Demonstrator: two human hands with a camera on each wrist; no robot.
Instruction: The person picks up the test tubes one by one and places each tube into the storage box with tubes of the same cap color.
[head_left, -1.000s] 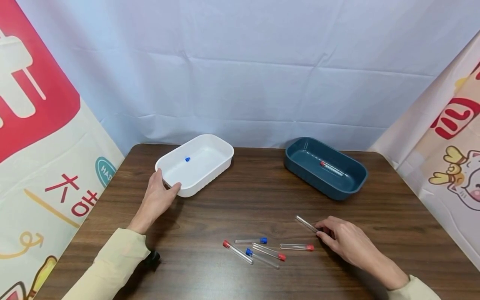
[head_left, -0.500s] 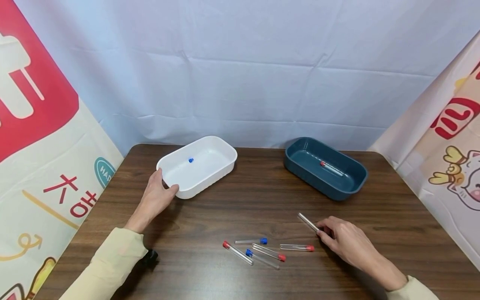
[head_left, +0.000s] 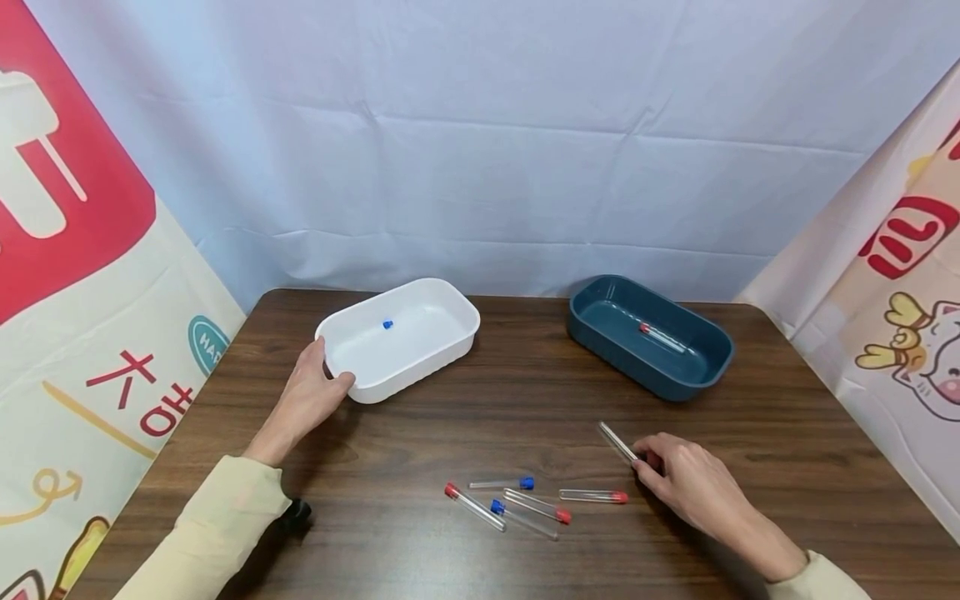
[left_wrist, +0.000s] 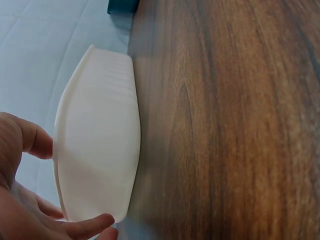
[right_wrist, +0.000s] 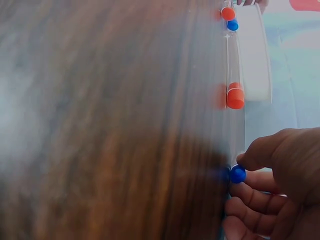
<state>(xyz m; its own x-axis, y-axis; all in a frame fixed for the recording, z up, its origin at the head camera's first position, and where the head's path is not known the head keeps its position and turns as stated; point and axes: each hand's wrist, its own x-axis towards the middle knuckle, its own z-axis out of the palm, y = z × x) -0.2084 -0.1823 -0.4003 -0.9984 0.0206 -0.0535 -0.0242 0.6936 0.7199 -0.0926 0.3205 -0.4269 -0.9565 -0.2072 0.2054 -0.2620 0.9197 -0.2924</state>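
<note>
My left hand (head_left: 303,400) grips the left end of a white plastic tray (head_left: 386,367), thumb at the near side and fingers around the far corner. In the left wrist view, fingers curl around the tray's (left_wrist: 100,135) end wall and rim. A small blue cap (head_left: 387,324) shows inside it. On the right, my right hand (head_left: 690,479) pinches a clear test tube (head_left: 617,440) at its capped end, the glass pointing away to the upper left. Its blue cap (right_wrist: 238,174) shows between thumb and fingers in the right wrist view.
Several test tubes lie on the wooden table (head_left: 360,542), among them a red-capped tube (head_left: 592,496) and a blue-capped tube (head_left: 501,483). A dark teal tray (head_left: 637,367) stands at the back right, holding a red-capped tube (head_left: 663,337). Behind hangs a pale curtain (head_left: 510,167).
The white tray has shifted right and slightly nearer, its right end swinging toward me, with my left hand still on it. The tube in my right hand has tilted a little; the loose tubes stay put.
</note>
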